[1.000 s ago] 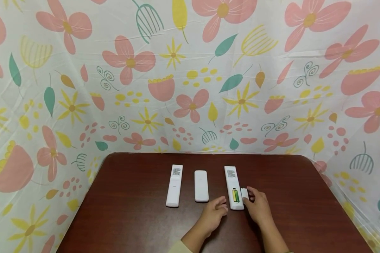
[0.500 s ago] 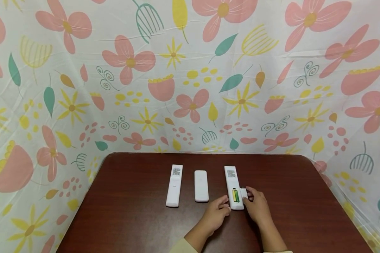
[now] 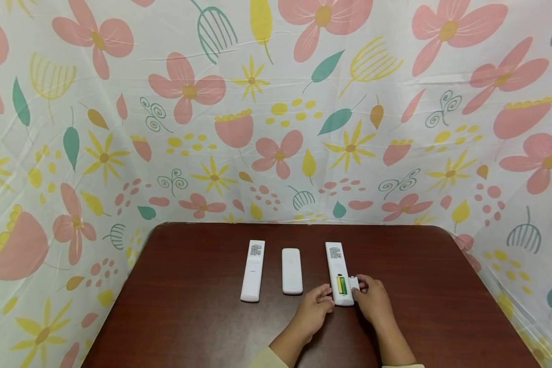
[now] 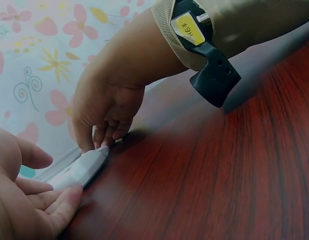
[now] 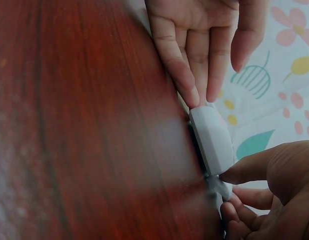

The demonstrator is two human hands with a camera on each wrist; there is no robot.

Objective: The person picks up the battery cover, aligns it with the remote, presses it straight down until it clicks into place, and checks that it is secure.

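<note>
A white remote control [image 3: 335, 260] lies back side up on the table, its battery compartment uncovered. Green and yellow batteries [image 3: 342, 286] sit inside it. Against the remote's right side, my right hand [image 3: 375, 305] pinches the small white battery cover [image 3: 353, 283] between thumb and fingers. The left hand [image 3: 310, 313] is at the remote's lower left edge, its loosely extended fingers touching that side. Seen from the right wrist, the left fingers [image 5: 197, 55] meet one side of the remote [image 5: 213, 137], with the right thumb [image 5: 244, 170] at the other.
Left of the hands lie a white remote [image 3: 253, 271], also back side up, and a plain white, rounded slab-like thing [image 3: 292, 271]. Behind the dark brown table [image 3: 188, 317] hangs a floral cloth [image 3: 276, 128], which also runs along both sides.
The left hand has moved right until its fingers reach the remote's edge. The right hand and the battery cover have shifted slightly toward me.
</note>
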